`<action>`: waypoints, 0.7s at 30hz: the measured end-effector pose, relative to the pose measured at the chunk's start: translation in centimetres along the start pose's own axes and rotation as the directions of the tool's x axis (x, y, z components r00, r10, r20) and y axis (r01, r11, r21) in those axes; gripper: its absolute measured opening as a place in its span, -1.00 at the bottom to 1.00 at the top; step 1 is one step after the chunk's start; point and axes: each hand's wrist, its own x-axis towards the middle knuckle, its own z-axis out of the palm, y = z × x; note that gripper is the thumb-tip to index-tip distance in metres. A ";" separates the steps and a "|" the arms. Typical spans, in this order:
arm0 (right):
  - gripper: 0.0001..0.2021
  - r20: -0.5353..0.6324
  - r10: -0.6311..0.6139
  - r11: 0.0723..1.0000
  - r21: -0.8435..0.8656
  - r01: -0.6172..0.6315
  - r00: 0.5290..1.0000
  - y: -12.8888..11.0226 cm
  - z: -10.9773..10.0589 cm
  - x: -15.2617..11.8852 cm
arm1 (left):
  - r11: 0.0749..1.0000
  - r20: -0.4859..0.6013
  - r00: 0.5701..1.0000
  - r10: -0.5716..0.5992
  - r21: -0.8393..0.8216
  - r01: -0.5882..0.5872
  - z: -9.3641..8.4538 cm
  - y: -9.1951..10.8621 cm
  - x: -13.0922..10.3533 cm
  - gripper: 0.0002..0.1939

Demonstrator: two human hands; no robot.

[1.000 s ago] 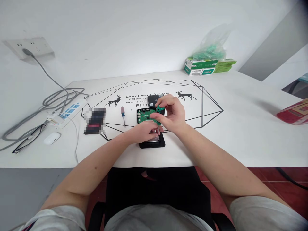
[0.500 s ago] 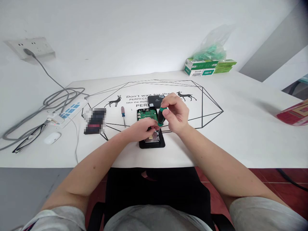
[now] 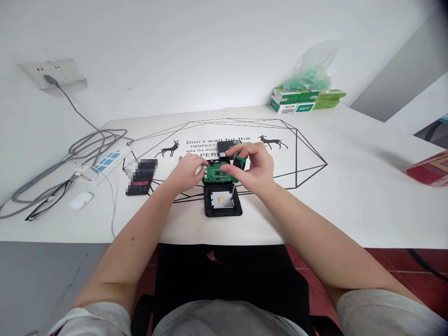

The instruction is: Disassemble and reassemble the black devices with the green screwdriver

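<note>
A green circuit board (image 3: pixel 214 175) sits in the upper half of a small black case. Below it lies the black lower part (image 3: pixel 236 208), which carries a silver metal plate (image 3: pixel 216 198) with a gold square. At the board's left edge, my left hand (image 3: pixel 187 171) is closed, thumb and fingers gripping that side. My right hand (image 3: pixel 261 168) holds a green-and-black screwdriver (image 3: pixel 240 161), its shaft slanting down to the plate's right edge. My right thumb stretches over the board's right side. Behind my left hand, a second screwdriver (image 3: pixel 181 158) is mostly hidden.
A black square piece (image 3: pixel 224 148) lies behind the board. To the left are a phone (image 3: pixel 142 179), a white earbud case (image 3: pixel 81 200), glasses (image 3: pixel 45 205) and a power strip (image 3: pixel 108 163) with cables. Green boxes (image 3: pixel 297 98) stand at the back right.
My left hand has moved from above the metal plate up and left to the board's edge, uncovering plate and board. My right hand keeps the screwdriver, its thumb now stretched leftward.
</note>
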 end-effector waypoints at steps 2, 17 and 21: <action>-0.72 0.008 -0.068 0.997 -0.035 0.069 0.998 0.1 -0.3 0.2 | 0.994 0.032 0.999 -0.027 0.107 0.023 0.4 0.0 0.0 -0.74; -0.81 0.041 -0.134 0.986 -0.097 0.137 0.990 0.2 -1.1 0.6 | 0.976 0.208 0.958 -0.198 0.138 0.172 1.1 -0.1 -0.2 -0.31; -0.85 -0.021 -0.075 0.994 -0.085 0.073 0.997 0.5 -0.6 0.4 | 0.985 0.279 0.945 -0.171 0.074 0.156 0.9 0.4 -0.4 -0.18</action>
